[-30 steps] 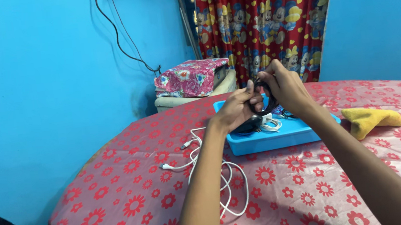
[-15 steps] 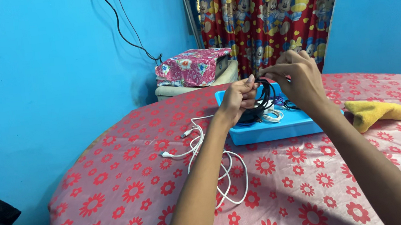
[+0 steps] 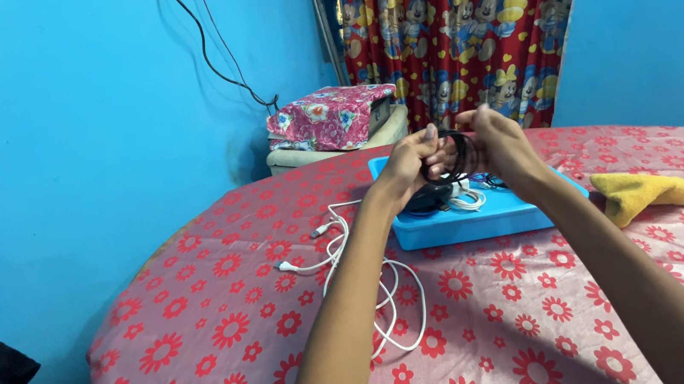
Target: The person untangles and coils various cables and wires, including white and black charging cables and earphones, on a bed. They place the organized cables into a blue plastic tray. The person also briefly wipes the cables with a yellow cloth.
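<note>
Both hands are raised over a blue tray on the bed. My left hand pinches a coil of black cable, and my right hand grips the same coil from the other side. Under the hands, inside the tray, lie a dark rounded object and a small coiled white cable. A long loose white cable trails over the bedsheet to the left of the tray, beneath my left forearm.
The bed carries a pink sheet with red flowers. A yellow cloth lies right of the tray. Behind stand a flower-patterned bundle on a cream case, a red cartoon curtain and blue walls with black wires hanging.
My right hand rose over the coil and has come back down against it. The hands sit closer together now, and the view shifted slightly.
</note>
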